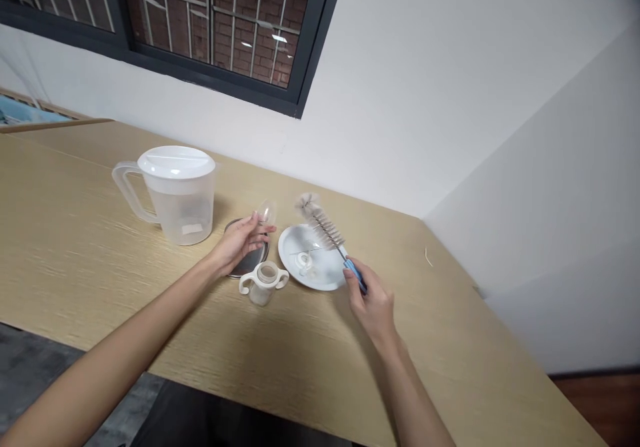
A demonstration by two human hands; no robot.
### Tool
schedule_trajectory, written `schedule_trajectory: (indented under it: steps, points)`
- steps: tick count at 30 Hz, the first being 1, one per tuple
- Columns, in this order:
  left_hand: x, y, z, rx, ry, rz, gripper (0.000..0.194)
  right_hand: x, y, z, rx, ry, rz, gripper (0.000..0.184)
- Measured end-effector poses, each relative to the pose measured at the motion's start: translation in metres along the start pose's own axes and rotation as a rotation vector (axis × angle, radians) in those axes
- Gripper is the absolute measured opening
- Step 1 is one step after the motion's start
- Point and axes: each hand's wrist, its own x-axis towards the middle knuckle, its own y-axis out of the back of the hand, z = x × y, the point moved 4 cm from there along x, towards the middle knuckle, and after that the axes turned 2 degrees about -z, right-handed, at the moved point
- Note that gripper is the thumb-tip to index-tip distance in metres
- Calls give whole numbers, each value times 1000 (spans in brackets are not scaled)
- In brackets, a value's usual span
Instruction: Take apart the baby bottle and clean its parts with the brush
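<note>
Our left forearm (125, 340) reaches in toward the plate (327, 277). Left of it stands a jug (180, 200). Closer to the plate, over a dark tray (253, 261), our left hand (241, 240) pinches a clear cap (269, 211). A handled bottle (261, 293) stands just beside the plate. Our right hand (373, 300) grips a brush (327, 228) by its handle, bristles over the plate.

The left grip (241, 241) hides one end of a clear cap (269, 212) — its outline is blurred — and part of the dark tray (247, 265) beneath. The right grip (373, 300) covers part of the bottle brush (326, 227), whose bristles block the plate's (325, 275) upper right. A pale piece (311, 273) on the plate is too small to identify; the pitcher's (175, 197) label (191, 229) is unreadable. The window (260, 33) is cut off above, the worktop (225, 353) at left and bottom, both forearms (125, 333) below.
</note>
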Motion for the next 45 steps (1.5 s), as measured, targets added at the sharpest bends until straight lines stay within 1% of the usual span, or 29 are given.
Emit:
schedule_trajectory:
  steps: [2,7,9,11,14,16,18,21,24,27,30,32,36,40,43,45]
  points:
    - [0,0,1,-29,-5,2,43,-1,0,-3,19,12,-2,25]
    - [0,1,1,-11,-19,25,42,-1,-7,-7,25,26,-125,29]
    - [1,2,1,9,-31,29,42,-1,-6,-4,16,-2,-105,29]
    - [1,4,1,44,-46,40,41,0,-3,-2,18,-32,-54,28]
    - [1,6,0,115,-67,75,49,-1,1,-2,33,-32,0,26]
    - [0,6,0,149,-93,80,57,-2,1,-5,43,-2,-4,28]
    - [0,4,1,175,-132,75,62,-2,-1,-7,45,23,-35,30]
    - [-1,1,2,200,-179,59,65,-1,-5,-5,31,14,-72,29]
    - [0,2,1,242,-224,42,70,0,-4,1,18,-32,-37,28]
    - [2,6,-1,294,-261,65,78,-1,-2,1,34,-41,-4,28]
    - [2,6,1,314,-286,68,77,-1,-3,-5,59,19,-65,29]
    - [0,5,5,326,-311,71,75,-1,-4,-6,55,22,-100,29]
    - [-3,4,10,344,-338,88,76,0,-3,-2,18,-40,-68,29]
    - [-2,5,10,358,-346,100,76,0,-1,-3,37,-10,-33,28]
    - [-2,4,10,416,-363,100,73,0,-3,-7,52,26,-89,28]
    - [-3,3,11,450,-374,95,71,0,-5,-7,39,16,-132,28]
